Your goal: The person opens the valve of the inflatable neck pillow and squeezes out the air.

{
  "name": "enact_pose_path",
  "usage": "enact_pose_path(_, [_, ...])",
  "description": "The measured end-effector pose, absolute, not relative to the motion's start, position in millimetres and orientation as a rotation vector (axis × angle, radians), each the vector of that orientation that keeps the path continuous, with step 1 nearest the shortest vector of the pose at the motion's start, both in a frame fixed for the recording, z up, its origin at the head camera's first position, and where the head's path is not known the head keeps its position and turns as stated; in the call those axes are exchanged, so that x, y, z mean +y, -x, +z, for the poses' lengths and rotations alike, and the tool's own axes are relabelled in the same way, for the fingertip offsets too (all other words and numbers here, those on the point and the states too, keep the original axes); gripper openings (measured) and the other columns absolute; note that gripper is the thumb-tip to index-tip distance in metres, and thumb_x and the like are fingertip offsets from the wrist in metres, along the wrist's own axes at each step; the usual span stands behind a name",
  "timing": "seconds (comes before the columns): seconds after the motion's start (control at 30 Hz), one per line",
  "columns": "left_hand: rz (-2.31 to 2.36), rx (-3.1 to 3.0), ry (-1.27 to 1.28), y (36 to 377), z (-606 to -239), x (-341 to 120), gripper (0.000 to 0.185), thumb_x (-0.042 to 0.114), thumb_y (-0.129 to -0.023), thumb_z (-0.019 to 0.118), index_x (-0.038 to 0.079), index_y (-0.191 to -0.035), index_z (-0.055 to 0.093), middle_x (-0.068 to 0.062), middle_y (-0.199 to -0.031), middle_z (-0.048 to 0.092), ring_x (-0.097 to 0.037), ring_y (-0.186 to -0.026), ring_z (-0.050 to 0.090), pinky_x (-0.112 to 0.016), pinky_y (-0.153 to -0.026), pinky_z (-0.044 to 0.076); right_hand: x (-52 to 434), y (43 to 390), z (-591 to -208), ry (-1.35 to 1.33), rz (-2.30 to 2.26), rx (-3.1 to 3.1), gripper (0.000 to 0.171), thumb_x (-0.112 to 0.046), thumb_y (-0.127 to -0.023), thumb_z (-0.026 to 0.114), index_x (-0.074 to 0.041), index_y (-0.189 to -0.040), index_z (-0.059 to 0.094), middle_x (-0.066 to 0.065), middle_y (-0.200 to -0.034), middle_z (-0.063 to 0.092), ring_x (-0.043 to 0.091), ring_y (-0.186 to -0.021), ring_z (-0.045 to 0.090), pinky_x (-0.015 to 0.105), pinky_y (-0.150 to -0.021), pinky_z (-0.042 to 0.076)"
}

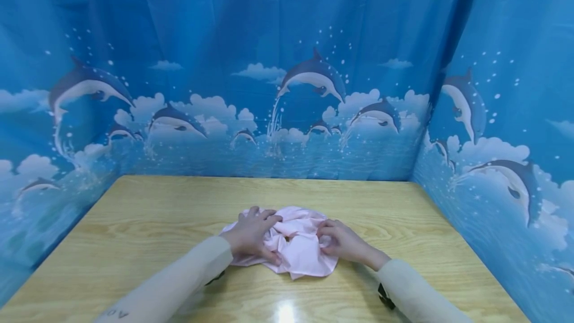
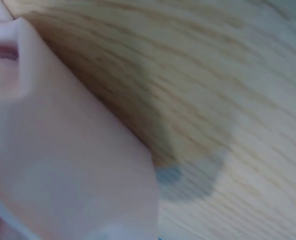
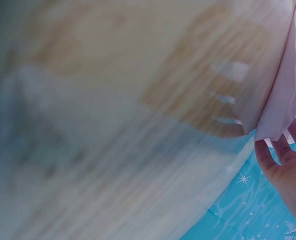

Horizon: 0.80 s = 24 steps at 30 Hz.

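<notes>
A crumpled pale pink cloth [image 1: 305,258] lies in folds on the wooden table, with a small gap in its middle where the wood shows through. My left hand [image 1: 252,233] rests on the cloth's left part, fingers spread and thumb apart. At the right edge, my right hand [image 1: 343,242] pinches the fabric with bent fingers. Close up in the left wrist view, a smooth fold of the cloth [image 2: 73,150] hides most of that hand. In the right wrist view, fingers of the right hand [image 3: 287,175] meet the hanging edge of the cloth [image 3: 280,100].
The light wooden table [image 1: 179,203] has a bright reflection near its front. Behind it and to the right hangs a blue curtain [image 1: 215,64] printed with dolphins and clouds, close against the table's edges.
</notes>
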<state>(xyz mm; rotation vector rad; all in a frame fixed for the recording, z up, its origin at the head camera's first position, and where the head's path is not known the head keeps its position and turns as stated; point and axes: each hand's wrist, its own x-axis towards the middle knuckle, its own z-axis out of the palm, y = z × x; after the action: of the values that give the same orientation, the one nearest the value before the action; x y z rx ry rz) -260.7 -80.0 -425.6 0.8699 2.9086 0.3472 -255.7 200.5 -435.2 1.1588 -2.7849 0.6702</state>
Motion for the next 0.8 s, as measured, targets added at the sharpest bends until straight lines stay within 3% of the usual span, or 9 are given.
enact_pose_path(0.23, [0.329, 2.946, -0.851, 260.5, -428.1, -78.5, 0.095, 0.077, -0.057, 0.062, 0.026, -0.135, 0.042, -0.001, -0.136, 0.044, -0.038, -0.122, 0.039, -0.065, -0.096, 0.029, 200.8, 255.8, -435.0, -1.162, 0.676, -2.782, 0.021, -0.011, -0.073, 0.071, -0.015, -0.092, 0.064, 0.006, -0.109, 0.060, 0.025, -0.101, 0.054, 0.043, -0.088, 0.046])
enact_pose_path(0.57, [0.364, 2.991, -0.915, 258.9, -429.6, -81.6, 0.079, 0.068, -0.062, 0.066, 0.028, -0.128, 0.049, 0.000, -0.124, 0.051, -0.032, -0.109, 0.047, -0.061, -0.086, 0.039, 201.1, 256.1, -435.6, -1.157, 0.673, -2.778, 0.024, -0.012, -0.072, 0.071, -0.013, -0.095, 0.065, 0.008, -0.113, 0.059, 0.027, -0.104, 0.054, 0.045, -0.090, 0.045])
enact_pose_path(0.7, [0.382, 2.982, -0.932, 257.2, -429.3, -83.1, 0.078, 0.066, -0.063, 0.065, 0.026, -0.128, 0.049, -0.001, -0.125, 0.051, -0.032, -0.112, 0.045, -0.061, -0.087, 0.038, 200.5, 255.5, -435.4, -1.147, 0.679, -2.794, 0.023, -0.012, -0.073, 0.071, -0.013, -0.095, 0.065, 0.010, -0.115, 0.059, 0.029, -0.106, 0.054, 0.046, -0.090, 0.045])
enact_pose_path(0.8, [0.369, 2.957, -0.936, 257.1, -428.8, -84.2, 0.085, 0.074, -0.062, 0.060, 0.026, -0.131, 0.046, -0.002, -0.131, 0.047, -0.033, -0.118, 0.041, -0.062, -0.094, 0.033, 200.1, 254.7, -435.0, -1.136, 0.687, -2.810, 0.023, -0.012, -0.073, 0.071, -0.013, -0.095, 0.065, 0.011, -0.115, 0.059, 0.030, -0.106, 0.054, 0.047, -0.090, 0.045])
